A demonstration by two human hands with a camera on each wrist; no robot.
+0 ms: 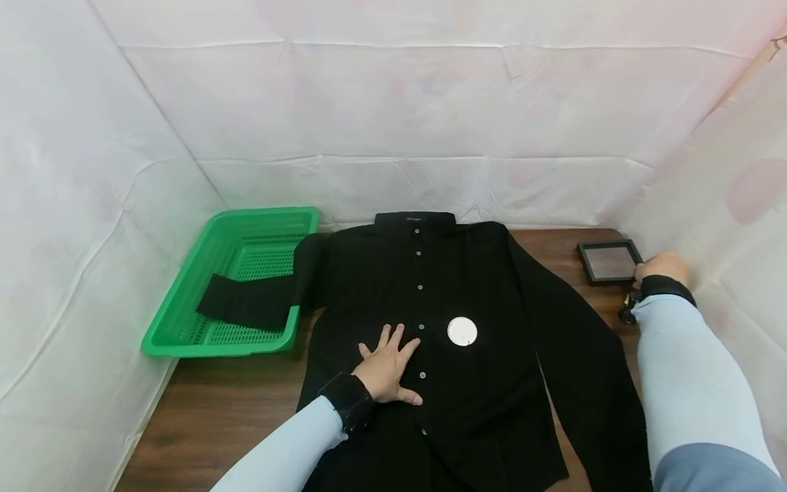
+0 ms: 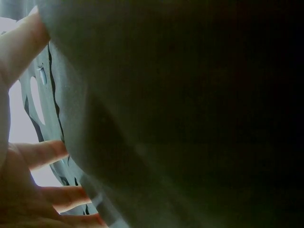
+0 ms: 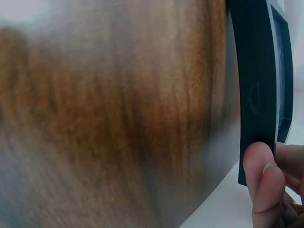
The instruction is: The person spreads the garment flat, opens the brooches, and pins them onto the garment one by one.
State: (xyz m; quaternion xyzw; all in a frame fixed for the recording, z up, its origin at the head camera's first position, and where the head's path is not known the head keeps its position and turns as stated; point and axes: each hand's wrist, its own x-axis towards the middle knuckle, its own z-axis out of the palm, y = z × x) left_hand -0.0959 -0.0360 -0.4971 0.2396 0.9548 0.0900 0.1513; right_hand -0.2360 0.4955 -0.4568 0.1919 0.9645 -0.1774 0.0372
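Observation:
A black button-up shirt [image 1: 486, 396] lies spread out, front side up, with its collar toward the back wall. My left hand [image 1: 384, 369] rests on the shirt's front with fingers spread, beside the row of buttons. A round white disc [image 1: 462, 331] lies on the shirt to the right of that hand. At the far right, my right hand [image 1: 667, 268] holds the near right corner of a small black rectangular frame [image 1: 587, 268] with a see-through pane. In the right wrist view, the thumb and fingers pinch the frame's corner [image 3: 256, 109].
A green plastic basket [image 1: 212, 236] stands at the left. One shirt sleeve [image 1: 246, 301] hangs over its rim and lies inside. Below is a brown wooden table [image 1: 203, 417]. White sheeting [image 1: 393, 102] walls off the back and both sides.

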